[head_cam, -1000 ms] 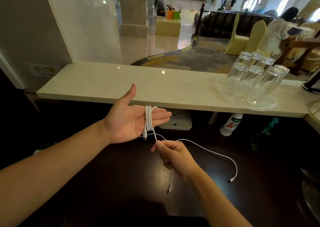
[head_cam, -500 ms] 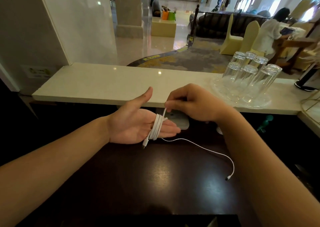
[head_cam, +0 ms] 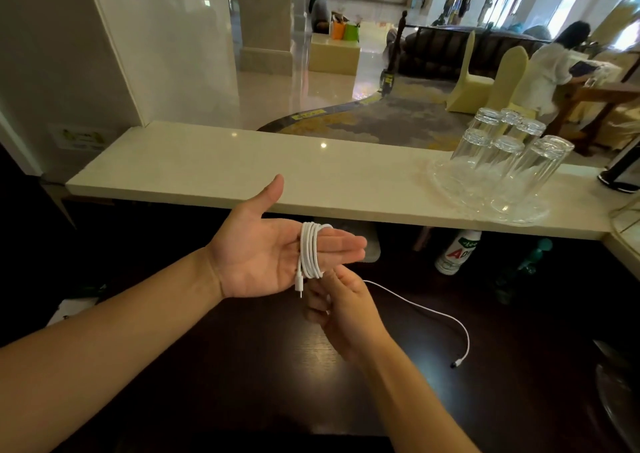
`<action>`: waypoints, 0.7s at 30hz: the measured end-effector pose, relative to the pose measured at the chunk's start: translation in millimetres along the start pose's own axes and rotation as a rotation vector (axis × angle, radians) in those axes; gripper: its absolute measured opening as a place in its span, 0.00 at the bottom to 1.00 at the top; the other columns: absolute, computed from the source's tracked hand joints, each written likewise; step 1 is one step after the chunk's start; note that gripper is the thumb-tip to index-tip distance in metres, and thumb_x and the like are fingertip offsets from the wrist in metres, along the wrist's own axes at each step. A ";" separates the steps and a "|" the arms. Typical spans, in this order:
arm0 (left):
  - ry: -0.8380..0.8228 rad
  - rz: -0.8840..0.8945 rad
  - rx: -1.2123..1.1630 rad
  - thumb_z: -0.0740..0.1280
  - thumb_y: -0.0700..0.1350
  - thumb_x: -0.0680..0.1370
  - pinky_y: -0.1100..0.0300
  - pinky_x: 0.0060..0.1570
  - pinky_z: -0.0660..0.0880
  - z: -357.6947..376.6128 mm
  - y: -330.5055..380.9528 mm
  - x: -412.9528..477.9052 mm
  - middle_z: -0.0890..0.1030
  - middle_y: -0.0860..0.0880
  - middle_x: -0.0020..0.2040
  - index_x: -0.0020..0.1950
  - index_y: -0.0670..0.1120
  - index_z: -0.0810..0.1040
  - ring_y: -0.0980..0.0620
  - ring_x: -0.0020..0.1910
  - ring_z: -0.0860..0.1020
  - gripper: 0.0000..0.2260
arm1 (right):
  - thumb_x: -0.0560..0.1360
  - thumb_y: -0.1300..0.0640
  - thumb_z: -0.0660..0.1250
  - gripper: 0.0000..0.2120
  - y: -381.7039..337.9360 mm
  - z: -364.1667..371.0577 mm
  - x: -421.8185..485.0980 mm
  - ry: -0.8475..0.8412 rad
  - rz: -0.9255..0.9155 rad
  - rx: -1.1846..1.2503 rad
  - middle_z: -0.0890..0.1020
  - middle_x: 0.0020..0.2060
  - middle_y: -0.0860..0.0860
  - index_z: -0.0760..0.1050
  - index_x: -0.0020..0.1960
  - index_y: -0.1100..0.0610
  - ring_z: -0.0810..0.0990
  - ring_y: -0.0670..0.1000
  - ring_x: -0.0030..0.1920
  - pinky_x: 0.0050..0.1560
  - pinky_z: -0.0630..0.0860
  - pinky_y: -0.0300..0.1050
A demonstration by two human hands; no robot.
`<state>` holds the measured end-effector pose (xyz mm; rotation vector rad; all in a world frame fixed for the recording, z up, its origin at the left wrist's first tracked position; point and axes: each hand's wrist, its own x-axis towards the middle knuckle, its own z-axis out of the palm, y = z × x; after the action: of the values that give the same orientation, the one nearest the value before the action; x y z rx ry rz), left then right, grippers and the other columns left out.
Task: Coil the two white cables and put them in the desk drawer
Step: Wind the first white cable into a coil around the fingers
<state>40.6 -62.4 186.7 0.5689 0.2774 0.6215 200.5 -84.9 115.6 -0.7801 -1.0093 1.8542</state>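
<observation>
Left hand (head_cam: pixel 266 258): held flat, palm up, fingers together and thumb raised. White cable (head_cam: pixel 310 255): wound in several loops around those fingers (one plug hangs below the palm). Right hand (head_cam: pixel 341 309): closed on the free length, which trails across the dark desk (head_cam: pixel 242 366).

White cable (head_cam: pixel 310 253), several loops around flat fingers, tail trailing rightward over dark desk.

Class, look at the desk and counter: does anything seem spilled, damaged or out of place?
Nothing stands out. The white cable is wound neatly around the left hand; its loose tail trails across the dark desk. The glasses stand upside down on their tray.
</observation>
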 end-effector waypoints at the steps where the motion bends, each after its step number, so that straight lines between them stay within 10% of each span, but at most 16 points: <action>1: 0.037 0.017 0.016 0.54 0.70 0.76 0.47 0.76 0.55 0.0 1.2 0.6 0.65 0.30 0.73 0.72 0.28 0.61 0.35 0.74 0.64 0.47 | 0.80 0.57 0.60 0.09 -0.1 2.7 -2.8 0.023 -0.020 -0.043 0.62 0.28 0.48 0.69 0.41 0.59 0.58 0.46 0.28 0.32 0.50 0.45; 11: 0.362 0.060 0.265 0.51 0.67 0.77 0.50 0.71 0.64 3.2 -1.9 6.7 0.75 0.36 0.69 0.72 0.31 0.62 0.42 0.69 0.73 0.41 | 0.80 0.54 0.61 0.15 -8.6 4.3 -12.6 0.111 -0.191 -0.998 0.68 0.27 0.49 0.71 0.39 0.64 0.64 0.46 0.28 0.30 0.62 0.42; 21: 0.438 0.081 0.448 0.47 0.60 0.82 0.53 0.67 0.70 0.2 -10.9 6.5 0.78 0.41 0.67 0.72 0.36 0.67 0.48 0.66 0.76 0.32 | 0.77 0.55 0.64 0.16 -31.5 10.4 -15.0 0.116 -0.061 -0.925 0.71 0.23 0.47 0.73 0.31 0.59 0.68 0.47 0.26 0.31 0.67 0.45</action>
<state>50.9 -65.7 180.1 0.8744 0.8224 0.7658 210.7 -92.3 149.8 -1.3370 -1.8081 1.2096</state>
